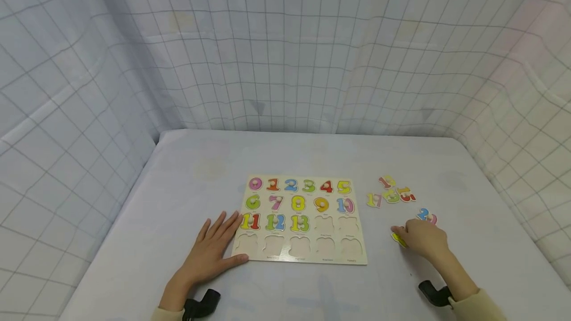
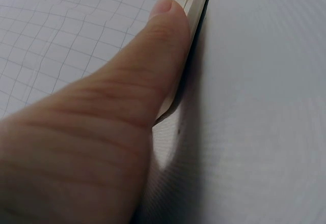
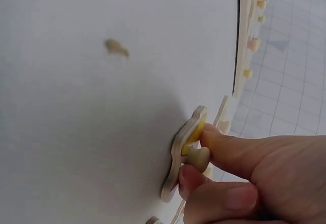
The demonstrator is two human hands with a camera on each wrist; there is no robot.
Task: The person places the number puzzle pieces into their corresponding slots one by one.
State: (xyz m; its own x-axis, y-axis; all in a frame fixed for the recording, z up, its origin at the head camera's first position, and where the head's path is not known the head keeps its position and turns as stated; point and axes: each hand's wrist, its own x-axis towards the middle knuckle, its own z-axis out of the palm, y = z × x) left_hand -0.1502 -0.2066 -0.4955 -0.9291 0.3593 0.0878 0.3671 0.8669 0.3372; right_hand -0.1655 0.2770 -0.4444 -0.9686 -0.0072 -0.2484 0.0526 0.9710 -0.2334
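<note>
A wooden number puzzle board (image 1: 324, 224) lies on the table, with knobbed pieces from 0 to 13 seated in its upper rows. My left hand (image 1: 209, 251) rests at the board's left side, fingers spread and straight. Its thumb (image 2: 163, 46) lies along the near edge in the left wrist view. Off to the right, my right hand (image 1: 424, 239) pinches a partly yellow number piece (image 1: 399, 240) by its round knob (image 3: 197, 159). That piece stands tilted close over the cloth in the right wrist view, its number mostly hidden.
Beyond the right hand lie loose pieces: a 17 (image 1: 374, 200), a 15 (image 1: 406, 194), a green one (image 1: 391, 196) and a red-and-yellow one (image 1: 386, 181). A blue-and-pink piece (image 1: 427, 216) sits just past the knuckles. Gridded white curtains (image 1: 303, 63) surround the table.
</note>
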